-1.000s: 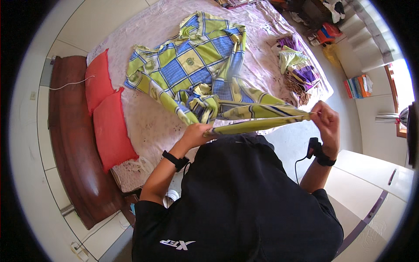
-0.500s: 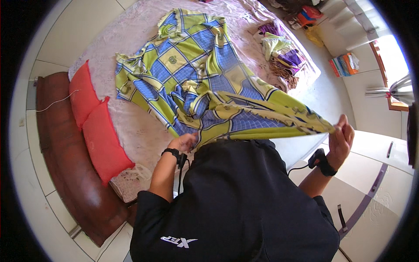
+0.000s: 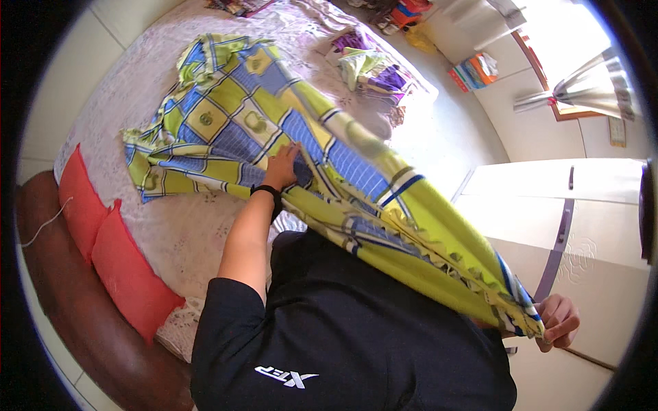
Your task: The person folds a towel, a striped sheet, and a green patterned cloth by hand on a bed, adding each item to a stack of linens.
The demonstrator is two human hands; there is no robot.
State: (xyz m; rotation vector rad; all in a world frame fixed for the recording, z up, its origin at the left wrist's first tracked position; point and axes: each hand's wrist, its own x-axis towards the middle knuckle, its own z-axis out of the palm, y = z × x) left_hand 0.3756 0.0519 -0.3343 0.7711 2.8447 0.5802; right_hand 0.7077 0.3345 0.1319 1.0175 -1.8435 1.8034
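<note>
A blanket (image 3: 233, 130) in green, blue and yellow checks with a frilled edge lies rumpled over the bed, one end pulled out toward my right side. My right hand (image 3: 561, 320) is closed on its corner, away from the bed at the lower right. Between the two hands the cloth hangs stretched across the front of my body in long folds. My left hand (image 3: 279, 168) rests on the blanket's middle, fingers apart and touching the fabric; some fingertips are partly hidden by the folds.
Two red pillows (image 3: 133, 270) lie by the brown headboard (image 3: 51, 288) on the left. Folded clothes (image 3: 373, 72) sit at the bed's far right edge. A white cabinet (image 3: 521, 205) stands at the right, below a window with a tied curtain (image 3: 596, 85).
My left hand has let go of the near edge and reached forward onto the blanket's middle. My right hand has drawn the corner lower and nearer my body. The view has shifted right.
</note>
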